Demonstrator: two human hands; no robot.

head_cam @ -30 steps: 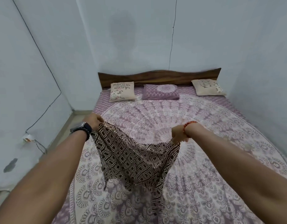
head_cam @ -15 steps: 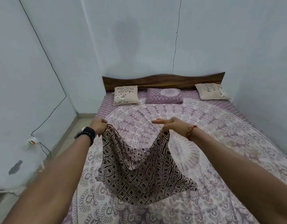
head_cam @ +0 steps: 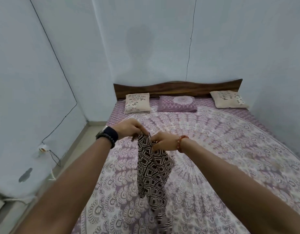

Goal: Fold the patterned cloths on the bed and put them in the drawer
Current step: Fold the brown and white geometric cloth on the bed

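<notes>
Both hands meet at the top edge of the patterned cloth (head_cam: pixel 153 168), out over the bed. The left hand (head_cam: pixel 130 128) has its fingers curled down and pinches the upper corner of the cloth between the fingertips; the right hand (head_cam: pixel 162 141), just beside it and almost touching, grips the same bunched top edge with fingers folded round the fabric. So each grip is closed on the cloth, none of it slack.

From that double hold the cloth hangs down in a narrow gathered length, brown and cream in a diamond print, its lower end trailing toward the bedsheet (head_cam: pixel 222 149) near the foot of the bed.

A dark watch (head_cam: pixel 108 133) and a bead band sit on the left wrist; an orange bead bracelet (head_cam: pixel 181 142) rings the right wrist.

The sheet is mauve and white with a big round pattern. At the far end, against the wooden headboard (head_cam: pixel 176 86), lie three pillows: a cream cushion with writing (head_cam: pixel 137 103) on the left, a purple pillow (head_cam: pixel 177 103) in the middle, another cream cushion (head_cam: pixel 228 99) on the right. Pale blue walls close in around the bed, with a thin wire (head_cam: pixel 189 39) running down the back wall.
</notes>
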